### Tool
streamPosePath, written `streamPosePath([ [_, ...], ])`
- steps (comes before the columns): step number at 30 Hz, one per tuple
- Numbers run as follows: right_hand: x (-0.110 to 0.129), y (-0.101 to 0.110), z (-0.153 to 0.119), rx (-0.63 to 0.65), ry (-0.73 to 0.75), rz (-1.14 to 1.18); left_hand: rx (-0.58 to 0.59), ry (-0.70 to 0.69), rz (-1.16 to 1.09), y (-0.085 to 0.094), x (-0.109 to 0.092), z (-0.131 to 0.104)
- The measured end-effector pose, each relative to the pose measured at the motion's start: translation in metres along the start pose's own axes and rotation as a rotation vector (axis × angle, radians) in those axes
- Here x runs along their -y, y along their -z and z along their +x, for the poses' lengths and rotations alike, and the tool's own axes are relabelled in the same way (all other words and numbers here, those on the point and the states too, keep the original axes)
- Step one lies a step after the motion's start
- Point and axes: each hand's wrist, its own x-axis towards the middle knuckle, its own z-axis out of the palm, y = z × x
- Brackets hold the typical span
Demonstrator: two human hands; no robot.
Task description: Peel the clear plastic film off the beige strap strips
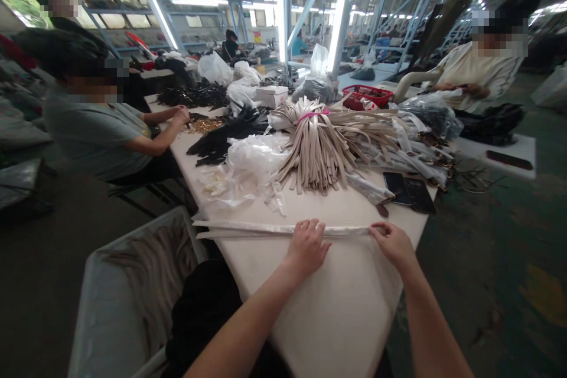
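A long, flat, pale strap (248, 228) lies crosswise over the near part of the table (336, 301). It looks wrapped in thin whitish material, and its split left end sticks out past the table's left edge. My left hand (308, 246) is closed over the strap near its middle, fingers bent across it and thumb on the near side. At the strap's right end, my right hand (392, 243) pinches the tip between thumb and fingers. Beyond my hands stands a thick bundle of beige straps (316, 153), tied at the top with a pink band (313, 115).
Crumpled white plastic (254, 162) and black straps (234, 130) lie left of the bundle. Phones (410, 192) rest at the right edge. A bin (95, 301) holding beige straps stands by my left leg. Co-workers (101, 136) sit left and right; a red basket (367, 96) is farther back.
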Motion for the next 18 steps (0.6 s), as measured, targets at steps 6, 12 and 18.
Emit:
streamPosePath([
  [6,0.068,-0.056,-0.007,-0.252,0.25,-0.081,-0.108,0.159,-0.107,-0.012,0.026,-0.005],
  [12,0.162,-0.177,-0.004,0.376,0.327,-0.122,-0.501,0.483,-0.38,-0.017,0.05,-0.009],
  [18,0.178,-0.216,-0.001,0.413,0.28,-0.339,-0.689,0.666,-0.571,-0.021,0.064,-0.011],
])
